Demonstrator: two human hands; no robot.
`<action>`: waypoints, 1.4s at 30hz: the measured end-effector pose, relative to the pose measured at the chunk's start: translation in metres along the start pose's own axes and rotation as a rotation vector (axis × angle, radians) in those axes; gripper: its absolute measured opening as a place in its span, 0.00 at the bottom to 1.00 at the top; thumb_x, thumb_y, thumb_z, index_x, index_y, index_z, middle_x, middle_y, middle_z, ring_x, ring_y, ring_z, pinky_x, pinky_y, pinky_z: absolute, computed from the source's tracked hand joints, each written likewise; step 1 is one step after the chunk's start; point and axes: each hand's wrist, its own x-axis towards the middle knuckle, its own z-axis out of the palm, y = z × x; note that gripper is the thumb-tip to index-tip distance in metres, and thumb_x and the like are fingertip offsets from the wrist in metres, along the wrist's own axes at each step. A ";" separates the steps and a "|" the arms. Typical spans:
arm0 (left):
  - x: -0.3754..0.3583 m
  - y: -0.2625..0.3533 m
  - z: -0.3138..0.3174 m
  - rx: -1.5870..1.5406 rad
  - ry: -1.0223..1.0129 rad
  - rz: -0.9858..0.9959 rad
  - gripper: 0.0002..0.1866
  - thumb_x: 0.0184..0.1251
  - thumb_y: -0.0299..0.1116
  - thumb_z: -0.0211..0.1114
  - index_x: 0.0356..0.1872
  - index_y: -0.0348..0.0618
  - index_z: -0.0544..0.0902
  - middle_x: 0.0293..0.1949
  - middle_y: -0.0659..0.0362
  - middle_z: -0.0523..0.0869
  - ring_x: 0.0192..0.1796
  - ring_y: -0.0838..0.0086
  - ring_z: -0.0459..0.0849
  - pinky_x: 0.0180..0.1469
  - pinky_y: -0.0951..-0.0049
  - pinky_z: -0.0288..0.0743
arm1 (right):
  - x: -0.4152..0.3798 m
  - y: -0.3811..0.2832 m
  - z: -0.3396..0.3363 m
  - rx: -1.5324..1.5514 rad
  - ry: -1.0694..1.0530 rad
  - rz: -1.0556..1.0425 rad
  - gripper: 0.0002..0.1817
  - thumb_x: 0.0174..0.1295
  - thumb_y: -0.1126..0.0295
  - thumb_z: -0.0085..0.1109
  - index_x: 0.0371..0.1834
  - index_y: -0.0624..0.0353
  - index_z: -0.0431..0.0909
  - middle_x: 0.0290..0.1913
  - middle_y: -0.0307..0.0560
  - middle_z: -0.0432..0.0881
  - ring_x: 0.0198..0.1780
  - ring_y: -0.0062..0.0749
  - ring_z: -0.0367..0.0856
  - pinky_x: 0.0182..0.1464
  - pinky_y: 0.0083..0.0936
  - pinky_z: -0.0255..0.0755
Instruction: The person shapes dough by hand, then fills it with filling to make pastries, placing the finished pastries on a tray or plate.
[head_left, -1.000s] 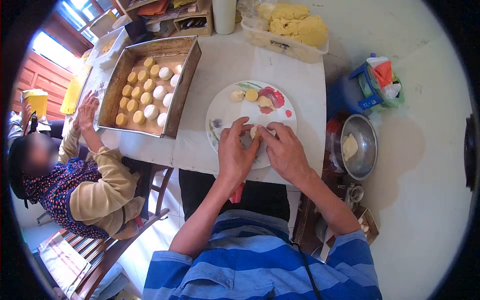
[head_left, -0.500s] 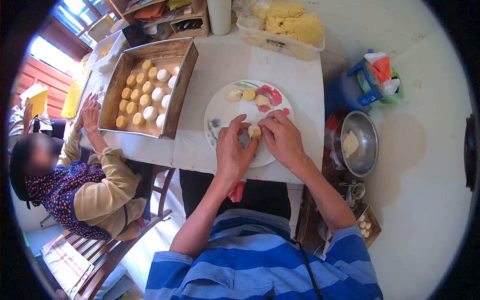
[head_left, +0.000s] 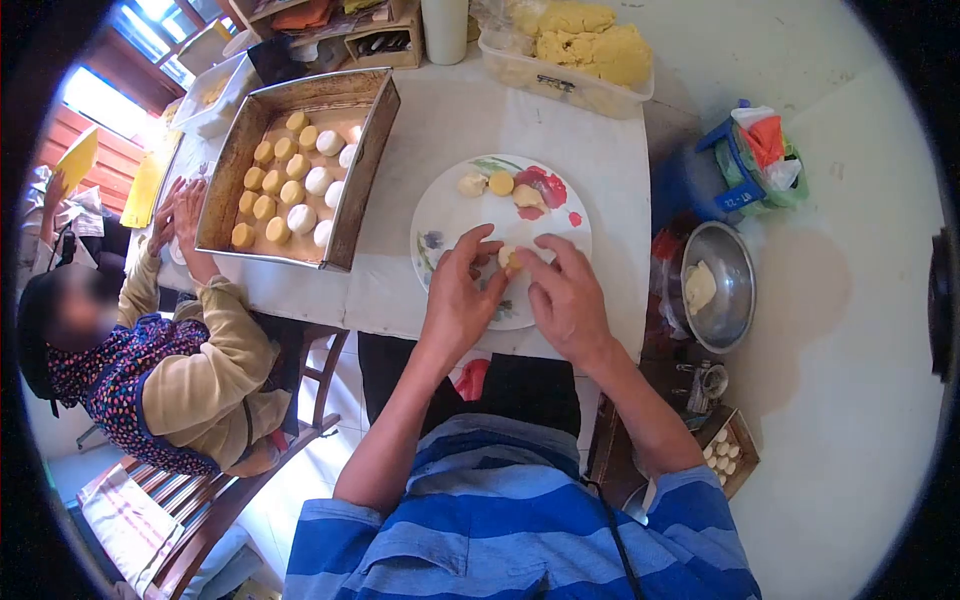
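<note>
Over the floral plate (head_left: 430,200), a small pale piece of dough (head_left: 507,256) with a yellow patch sits between my hands. My left hand (head_left: 460,297) curls its thumb and fingers around the dough. From the other side, my right hand (head_left: 570,303) presses its fingertips against it. Farther up the plate lie a yellow filling disc (head_left: 501,183), a pale dough lump (head_left: 472,184) and another cream-coloured dough piece (head_left: 529,198).
To the left, a metal baking tray (head_left: 376,150) holds yellow discs and white balls. A tub (head_left: 560,88) of yellow dough stands at the back. A steel bowl (head_left: 738,245) and blue bin (head_left: 690,180) are right. A seated person (head_left: 190,385) works at the left.
My right fingers have shifted over the dough, with the index finger now pressing on its yellow side. The seated person's hands have shifted slightly. The whole view has moved a little.
</note>
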 end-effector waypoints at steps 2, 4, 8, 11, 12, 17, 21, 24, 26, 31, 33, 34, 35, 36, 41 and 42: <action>0.002 -0.007 -0.002 -0.116 -0.043 -0.019 0.32 0.65 0.26 0.76 0.70 0.38 0.76 0.54 0.49 0.90 0.54 0.57 0.86 0.57 0.59 0.80 | 0.007 0.002 0.000 0.126 0.019 0.049 0.27 0.58 0.79 0.66 0.65 0.59 0.83 0.61 0.52 0.77 0.49 0.45 0.82 0.55 0.40 0.80; 0.003 -0.005 -0.001 -0.078 -0.046 -0.021 0.32 0.65 0.26 0.76 0.70 0.38 0.76 0.54 0.49 0.91 0.54 0.57 0.86 0.57 0.59 0.80 | 0.013 0.002 -0.003 0.100 -0.074 0.029 0.26 0.58 0.80 0.64 0.63 0.58 0.84 0.61 0.52 0.78 0.50 0.44 0.83 0.55 0.40 0.81; 0.003 -0.001 0.004 0.027 -0.011 -0.013 0.32 0.65 0.27 0.76 0.70 0.37 0.76 0.54 0.49 0.91 0.53 0.57 0.86 0.57 0.59 0.80 | 0.009 0.003 -0.003 -0.058 -0.062 -0.088 0.26 0.57 0.81 0.63 0.62 0.58 0.85 0.61 0.52 0.78 0.49 0.43 0.83 0.55 0.39 0.81; 0.003 0.000 0.003 0.023 -0.035 -0.035 0.30 0.67 0.20 0.74 0.71 0.39 0.76 0.58 0.49 0.89 0.58 0.67 0.88 0.62 0.67 0.82 | 0.003 0.003 -0.004 0.072 -0.063 -0.017 0.26 0.57 0.82 0.64 0.61 0.57 0.87 0.61 0.53 0.79 0.48 0.43 0.83 0.55 0.38 0.81; 0.003 0.000 0.001 0.023 -0.038 -0.035 0.30 0.67 0.20 0.74 0.71 0.39 0.76 0.58 0.49 0.89 0.58 0.67 0.88 0.62 0.67 0.82 | 0.001 0.006 -0.001 0.099 -0.025 0.008 0.26 0.56 0.82 0.64 0.61 0.57 0.87 0.62 0.52 0.79 0.48 0.43 0.82 0.55 0.37 0.81; 0.008 -0.010 -0.012 -0.183 -0.158 -0.081 0.26 0.72 0.19 0.69 0.69 0.36 0.77 0.58 0.49 0.89 0.60 0.68 0.87 0.64 0.67 0.81 | 0.002 0.008 0.001 0.155 -0.049 0.018 0.28 0.57 0.82 0.63 0.65 0.59 0.84 0.61 0.53 0.79 0.49 0.44 0.83 0.55 0.38 0.81; 0.012 -0.011 -0.013 -0.157 -0.150 -0.029 0.22 0.71 0.20 0.69 0.65 0.33 0.81 0.55 0.48 0.91 0.53 0.64 0.89 0.56 0.67 0.83 | 0.015 0.007 -0.004 0.380 -0.035 0.182 0.30 0.61 0.82 0.62 0.70 0.60 0.78 0.58 0.55 0.82 0.51 0.44 0.85 0.56 0.38 0.81; 0.017 -0.010 -0.014 -0.186 -0.173 -0.083 0.19 0.70 0.20 0.70 0.61 0.31 0.83 0.52 0.49 0.91 0.52 0.67 0.89 0.55 0.67 0.82 | 0.014 0.010 -0.001 0.461 -0.070 0.216 0.30 0.62 0.82 0.61 0.71 0.61 0.76 0.57 0.56 0.83 0.51 0.43 0.85 0.56 0.38 0.82; 0.019 -0.007 -0.015 -0.155 -0.201 -0.151 0.20 0.71 0.22 0.72 0.62 0.33 0.82 0.53 0.52 0.90 0.53 0.72 0.88 0.58 0.70 0.83 | 0.013 0.012 0.002 0.466 -0.068 0.209 0.30 0.63 0.82 0.61 0.71 0.61 0.76 0.57 0.55 0.84 0.50 0.42 0.85 0.55 0.37 0.82; 0.021 -0.001 -0.009 -0.127 -0.140 -0.175 0.20 0.68 0.26 0.74 0.60 0.31 0.84 0.49 0.51 0.92 0.48 0.71 0.89 0.54 0.69 0.83 | 0.010 0.012 0.003 0.358 -0.022 0.126 0.27 0.61 0.82 0.62 0.67 0.61 0.80 0.59 0.56 0.81 0.54 0.46 0.84 0.60 0.39 0.80; 0.020 0.002 -0.007 -0.125 -0.107 -0.173 0.21 0.66 0.27 0.75 0.58 0.30 0.85 0.47 0.49 0.92 0.47 0.69 0.90 0.53 0.68 0.83 | 0.006 0.009 0.003 0.278 -0.035 0.082 0.25 0.61 0.82 0.62 0.64 0.61 0.82 0.60 0.56 0.80 0.54 0.46 0.83 0.61 0.39 0.79; 0.019 0.003 -0.006 -0.107 -0.098 -0.167 0.22 0.66 0.27 0.76 0.59 0.30 0.85 0.48 0.49 0.92 0.47 0.69 0.90 0.53 0.68 0.83 | 0.005 0.008 0.003 0.196 -0.050 0.039 0.24 0.60 0.82 0.63 0.62 0.61 0.83 0.62 0.56 0.79 0.55 0.47 0.83 0.62 0.40 0.78; 0.018 0.004 -0.006 -0.090 -0.089 -0.162 0.23 0.65 0.27 0.76 0.60 0.30 0.84 0.48 0.49 0.92 0.47 0.68 0.90 0.53 0.68 0.83 | 0.004 0.007 0.003 0.197 -0.050 0.037 0.24 0.60 0.82 0.63 0.62 0.61 0.83 0.62 0.56 0.79 0.55 0.47 0.83 0.62 0.40 0.78; 0.018 0.001 -0.007 -0.090 -0.089 -0.161 0.23 0.65 0.27 0.76 0.60 0.30 0.84 0.48 0.49 0.92 0.47 0.68 0.90 0.53 0.68 0.83 | 0.004 0.007 0.002 0.195 -0.050 0.027 0.23 0.60 0.82 0.63 0.60 0.61 0.84 0.62 0.56 0.79 0.54 0.47 0.83 0.62 0.39 0.78; 0.007 0.014 -0.016 -0.051 -0.102 -0.077 0.36 0.63 0.28 0.78 0.72 0.35 0.75 0.56 0.46 0.89 0.53 0.63 0.88 0.56 0.63 0.82 | 0.010 0.008 -0.001 0.278 0.014 0.069 0.20 0.59 0.82 0.64 0.56 0.61 0.86 0.63 0.56 0.78 0.52 0.46 0.83 0.62 0.39 0.79; 0.006 0.011 -0.012 -0.050 -0.100 -0.078 0.36 0.63 0.28 0.78 0.72 0.35 0.75 0.56 0.46 0.89 0.53 0.63 0.88 0.56 0.63 0.82 | 0.012 0.007 -0.002 0.258 -0.022 0.048 0.20 0.58 0.81 0.64 0.55 0.61 0.86 0.63 0.55 0.78 0.53 0.46 0.83 0.61 0.39 0.79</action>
